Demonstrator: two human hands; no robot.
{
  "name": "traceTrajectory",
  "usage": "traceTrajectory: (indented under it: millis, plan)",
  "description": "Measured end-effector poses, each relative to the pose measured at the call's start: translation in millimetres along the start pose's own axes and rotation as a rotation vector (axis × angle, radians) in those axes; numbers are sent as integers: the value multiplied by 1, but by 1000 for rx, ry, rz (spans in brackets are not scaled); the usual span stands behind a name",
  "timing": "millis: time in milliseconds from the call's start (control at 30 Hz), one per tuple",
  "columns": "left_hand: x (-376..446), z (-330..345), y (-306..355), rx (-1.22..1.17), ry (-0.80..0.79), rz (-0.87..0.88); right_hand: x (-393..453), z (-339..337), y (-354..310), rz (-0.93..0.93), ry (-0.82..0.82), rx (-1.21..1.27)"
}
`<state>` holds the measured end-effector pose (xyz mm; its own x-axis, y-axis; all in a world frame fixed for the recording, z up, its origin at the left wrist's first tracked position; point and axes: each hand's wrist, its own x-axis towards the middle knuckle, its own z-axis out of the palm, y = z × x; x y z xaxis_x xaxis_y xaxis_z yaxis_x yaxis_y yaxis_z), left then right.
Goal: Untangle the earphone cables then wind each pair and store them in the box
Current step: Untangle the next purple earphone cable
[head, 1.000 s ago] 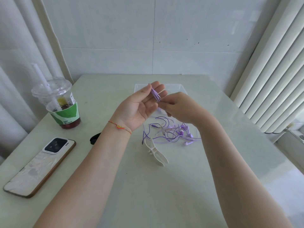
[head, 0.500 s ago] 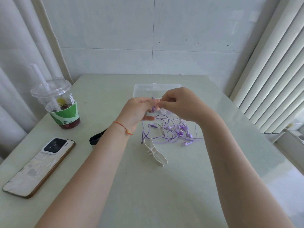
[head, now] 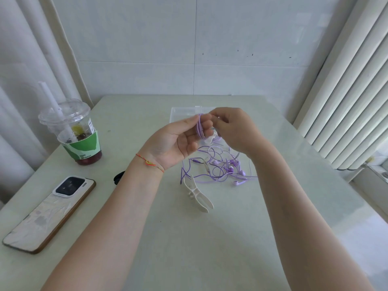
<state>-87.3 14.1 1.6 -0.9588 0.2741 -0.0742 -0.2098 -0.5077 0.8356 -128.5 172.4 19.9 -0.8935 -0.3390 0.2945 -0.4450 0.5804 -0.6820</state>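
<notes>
Pale table (head: 273, 238), box (head: 178, 112) at centre top: keep each turn taut and flat on the coil (head: 199, 126) wound round your half-open left hand's (head: 174, 141) fingers, right hand (head: 235, 129) pinching the cable above the loose tangle (head: 220, 166) just below.

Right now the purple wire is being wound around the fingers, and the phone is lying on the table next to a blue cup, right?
Almost. The head view shows the cup has a green sleeve, not blue. The purple wire is indeed looped around the left hand fingers, and the phone lies on the table near that cup.
</notes>
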Motion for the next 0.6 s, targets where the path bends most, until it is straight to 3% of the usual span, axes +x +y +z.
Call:
traceTrajectory:
  millis: [167, 333, 600]
  plan:
    - [1, -2, 1, -196, -16, 61, -5, 7, -4, 39, -201, -109]
    - [3, -5, 0, -257, 8, 92, -5, 10, -8, 48, -271, -136]
    - [11, -12, -7, 66, 202, 214, -6, 10, -6, 24, -270, -210]
